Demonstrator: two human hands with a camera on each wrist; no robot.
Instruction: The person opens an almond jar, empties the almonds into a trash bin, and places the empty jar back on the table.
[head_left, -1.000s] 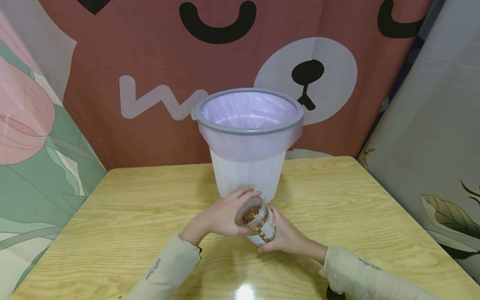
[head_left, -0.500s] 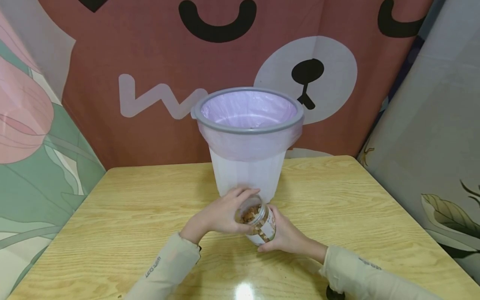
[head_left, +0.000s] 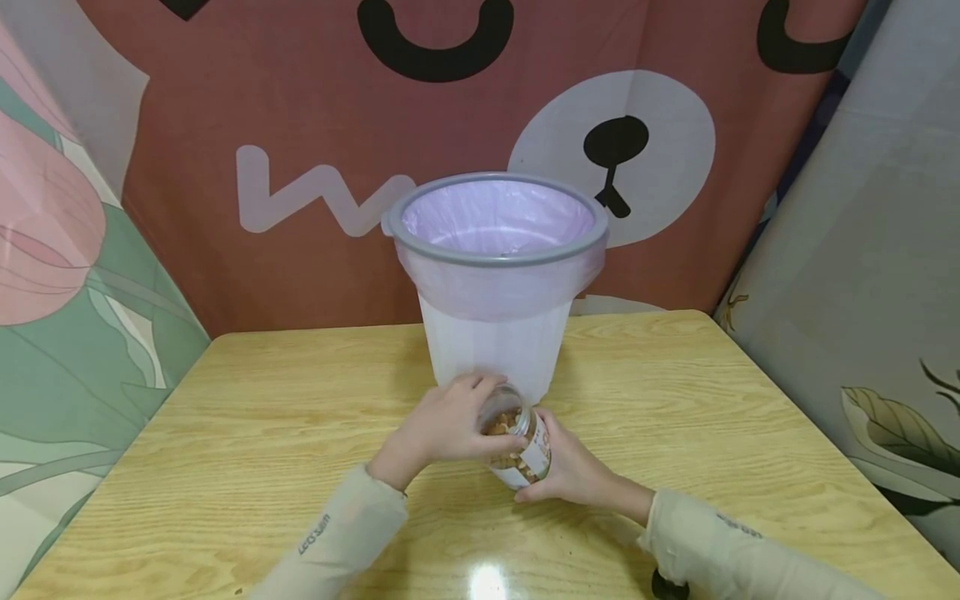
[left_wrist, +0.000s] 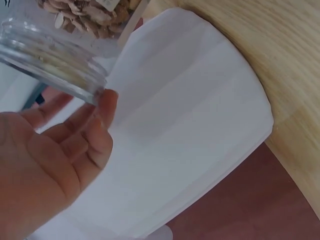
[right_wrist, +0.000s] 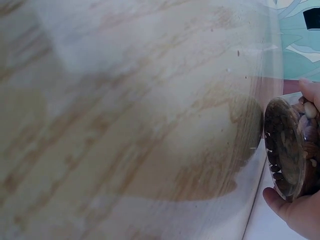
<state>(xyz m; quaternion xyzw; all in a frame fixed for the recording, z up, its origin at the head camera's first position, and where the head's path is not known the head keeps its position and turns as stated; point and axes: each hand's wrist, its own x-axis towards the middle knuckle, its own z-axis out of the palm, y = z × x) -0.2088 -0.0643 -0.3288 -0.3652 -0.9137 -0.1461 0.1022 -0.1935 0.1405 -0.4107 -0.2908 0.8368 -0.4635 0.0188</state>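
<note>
A clear jar of mixed nuts [head_left: 532, 458] is held tilted in front of the bin, its mouth end toward the upper left. My right hand [head_left: 573, 471] grips the labelled body from the right. Around the clear lid [head_left: 497, 407] curl the fingers of my left hand [head_left: 446, 425], its thumb lying across the front. In the left wrist view, fingertips of the left hand [left_wrist: 55, 155] touch the ridged edge of the clear lid [left_wrist: 50, 60]. The right wrist view shows the jar's round base [right_wrist: 285, 147], with thumb and fingers on either side.
A white bin [head_left: 495, 350] with a grey rim and purple liner stands upright just behind the hands on the wood-grain table [head_left: 300, 417]. Printed cloths [head_left: 315, 275] hang behind and at both sides. A small black object [head_left: 669, 586] shows under the right sleeve.
My left hand has turned slightly on the lid: its thumb has slid right across the jar's front and its wrist has shifted a little right. The right hand stays nearly still.
</note>
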